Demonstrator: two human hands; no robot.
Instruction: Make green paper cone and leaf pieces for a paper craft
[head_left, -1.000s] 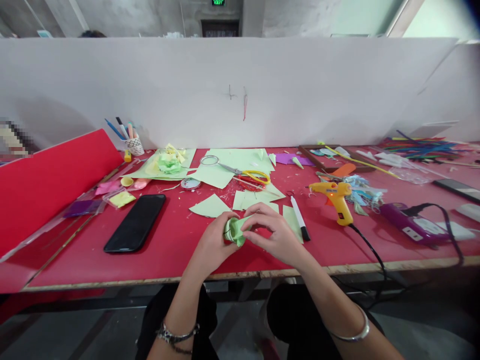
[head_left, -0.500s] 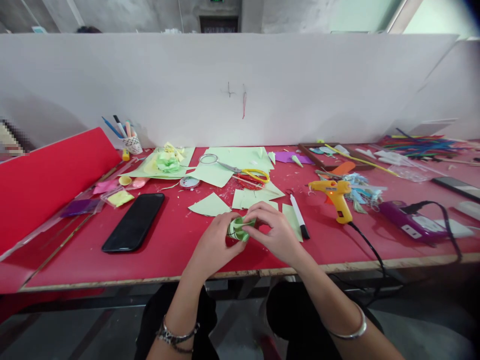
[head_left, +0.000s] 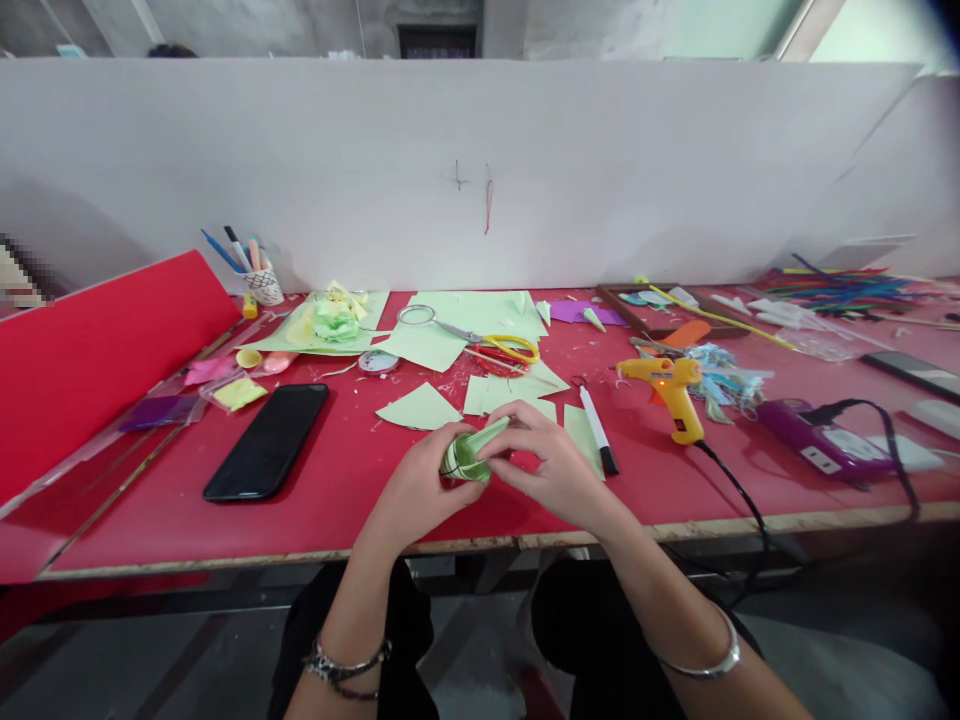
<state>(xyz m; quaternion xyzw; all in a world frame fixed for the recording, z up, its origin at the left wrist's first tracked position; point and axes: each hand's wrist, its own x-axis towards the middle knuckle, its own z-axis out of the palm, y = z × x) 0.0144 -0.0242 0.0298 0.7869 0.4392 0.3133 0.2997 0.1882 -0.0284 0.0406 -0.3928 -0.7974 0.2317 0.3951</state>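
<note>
My left hand (head_left: 416,485) is wrapped around a small green paper cup (head_left: 461,462) with dark lines on its side, its opening tilted toward my right hand. Between the thumb and fingers of my right hand (head_left: 547,458) is a pale green rolled paper piece (head_left: 491,436), which slants up at the cup's rim. Whether this piece is joined to the cup I cannot tell. Just beyond my hands lie cut pale green paper pieces (head_left: 420,408). A white marker with a black cap (head_left: 596,425) rests to the right of my right hand.
Yellow-handled scissors (head_left: 510,347) lie on green paper at the back. To the right are a yellow glue gun (head_left: 675,395) with a black cord and a purple power strip (head_left: 825,440). A black phone (head_left: 268,442) and a red board (head_left: 112,370) are on the left.
The cup has shifted slightly left and turned in my left hand. My right fingers have drawn back from its opening, and the pale green piece now shows slanting up at the rim.
</note>
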